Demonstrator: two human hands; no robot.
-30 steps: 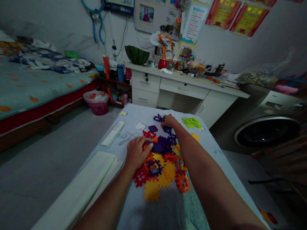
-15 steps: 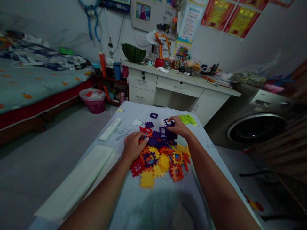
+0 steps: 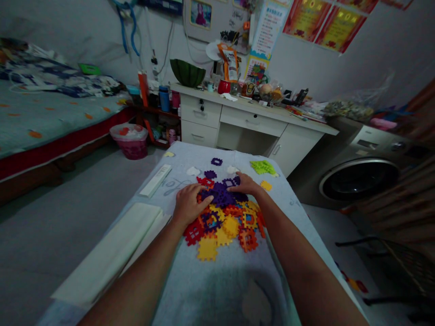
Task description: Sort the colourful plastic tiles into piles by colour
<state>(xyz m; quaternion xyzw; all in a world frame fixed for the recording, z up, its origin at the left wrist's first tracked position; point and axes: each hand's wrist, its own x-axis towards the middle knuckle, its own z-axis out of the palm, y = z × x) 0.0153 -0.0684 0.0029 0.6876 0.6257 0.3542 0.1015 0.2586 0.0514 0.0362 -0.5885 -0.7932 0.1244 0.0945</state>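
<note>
A heap of flat interlocking plastic pieces in purple, orange, yellow and red lies mid-table on a pale blue cloth. My left hand rests palm down on the heap's left edge, its fingers stretched over purple pieces. My right hand lies on the heap's far side, fingertips pressed on purple pieces; whether it grips one is hidden. A lone purple piece, a green cluster and a yellow piece lie beyond.
A long white box and a folded white sheet lie on the table's left side. Behind stand a cluttered white desk, a washing machine at the right, a bed at the left and a pink bin.
My right hand has drawn back from the far purple piece toward the heap, then left onto the purple pieces. The left hand has stayed on the heap. The view has shifted slightly.
</note>
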